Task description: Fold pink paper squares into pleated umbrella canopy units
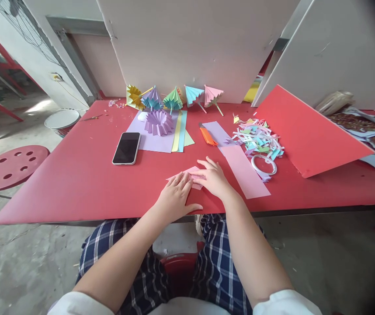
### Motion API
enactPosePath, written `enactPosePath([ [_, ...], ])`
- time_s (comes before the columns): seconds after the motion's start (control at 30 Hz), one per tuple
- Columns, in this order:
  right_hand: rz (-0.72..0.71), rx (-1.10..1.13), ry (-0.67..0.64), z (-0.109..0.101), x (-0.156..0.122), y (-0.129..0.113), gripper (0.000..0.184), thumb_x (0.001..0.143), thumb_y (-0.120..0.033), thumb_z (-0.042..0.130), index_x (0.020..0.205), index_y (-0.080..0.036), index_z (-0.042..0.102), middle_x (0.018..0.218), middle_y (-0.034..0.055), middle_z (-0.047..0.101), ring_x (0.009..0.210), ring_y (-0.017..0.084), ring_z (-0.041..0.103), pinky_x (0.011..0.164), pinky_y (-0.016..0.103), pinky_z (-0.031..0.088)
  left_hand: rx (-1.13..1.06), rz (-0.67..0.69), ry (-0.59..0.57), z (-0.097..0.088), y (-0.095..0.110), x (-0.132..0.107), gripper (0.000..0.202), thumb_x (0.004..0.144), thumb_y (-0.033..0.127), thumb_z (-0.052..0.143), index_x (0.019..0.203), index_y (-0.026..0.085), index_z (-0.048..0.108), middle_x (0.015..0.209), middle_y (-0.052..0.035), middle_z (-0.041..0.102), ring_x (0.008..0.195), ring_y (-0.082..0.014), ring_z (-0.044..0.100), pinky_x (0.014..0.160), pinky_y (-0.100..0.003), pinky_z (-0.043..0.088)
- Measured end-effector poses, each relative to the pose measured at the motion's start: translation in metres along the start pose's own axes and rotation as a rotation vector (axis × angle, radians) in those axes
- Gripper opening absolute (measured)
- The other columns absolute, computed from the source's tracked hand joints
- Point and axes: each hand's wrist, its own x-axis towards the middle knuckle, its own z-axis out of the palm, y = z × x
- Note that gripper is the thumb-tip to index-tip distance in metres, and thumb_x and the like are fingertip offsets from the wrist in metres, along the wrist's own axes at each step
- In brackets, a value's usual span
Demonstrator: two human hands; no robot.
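A small folded pink paper [191, 171] lies near the front edge of the red table [76, 175]. My left hand [176, 197] rests flat on its left part, fingers stretched out. My right hand [212, 177] presses on its right part with fingers spread. A long pink paper strip [244, 170] lies just right of my right hand. Neither hand grips anything.
A black phone [126, 148] lies left of centre. Behind it are purple and coloured sheets [156, 140] with a pleated purple paper [158, 121], a row of paper umbrellas [172, 98], an orange cutter [207, 135], paper scraps [259, 138], a tape roll [264, 165] and a tilted red board [305, 127]. A red stool [8, 166] stands at left.
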Motion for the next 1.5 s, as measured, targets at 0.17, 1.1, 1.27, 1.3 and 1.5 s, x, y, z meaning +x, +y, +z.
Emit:
enactPosePath([
  [0.17,-0.003,-0.001,-0.003,0.001,0.000,0.000,0.026,0.082,-0.033,0.052,0.106,-0.034,0.063,0.139,0.0020,0.037,0.135,0.026,0.012,0.106,0.054,0.009,-0.002,-0.013,0.022,0.002,0.001,0.002,0.087,0.071,0.070,0.040,0.128,0.005,0.039,0.138,-0.0162,0.036,0.129,-0.0311,0.028,0.105,-0.043,0.027],
  [1.1,0.118,0.013,-0.059,-0.003,-0.002,0.005,0.033,0.080,-0.049,0.048,0.107,-0.035,0.060,0.139,0.0018,0.037,0.135,0.029,0.009,0.100,0.064,0.006,0.046,-0.039,0.099,0.006,0.007,0.001,0.087,0.071,0.073,0.034,0.128,0.007,0.038,0.135,-0.0185,0.040,0.126,-0.0317,0.033,0.102,-0.047,0.028],
  [1.27,0.105,0.006,-0.036,-0.002,-0.004,0.007,0.035,0.081,-0.048,0.048,0.111,-0.033,0.058,0.138,0.0026,0.038,0.135,0.028,0.012,0.101,0.062,0.009,0.050,-0.052,0.110,0.007,0.011,0.002,0.089,0.070,0.074,0.035,0.129,0.007,0.038,0.135,-0.0186,0.040,0.127,-0.0328,0.031,0.102,-0.048,0.026],
  [1.3,0.104,-0.006,-0.017,-0.001,-0.005,0.007,0.036,0.081,-0.047,0.048,0.112,-0.032,0.058,0.137,0.0029,0.040,0.134,0.028,0.014,0.102,0.061,0.009,0.050,-0.055,0.111,0.007,0.011,0.003,0.089,0.070,0.074,0.034,0.129,0.007,0.037,0.135,-0.0182,0.040,0.126,-0.0331,0.031,0.102,-0.049,0.026],
  [1.5,0.082,-0.034,0.015,0.001,-0.008,0.005,0.033,0.084,-0.045,0.044,0.111,-0.032,0.058,0.135,0.0028,0.043,0.133,0.028,0.017,0.101,0.061,0.012,0.063,-0.068,0.104,0.003,0.015,0.006,0.089,0.070,0.075,0.032,0.128,0.008,0.040,0.134,-0.0162,0.041,0.123,-0.0345,0.034,0.100,-0.049,0.028],
])
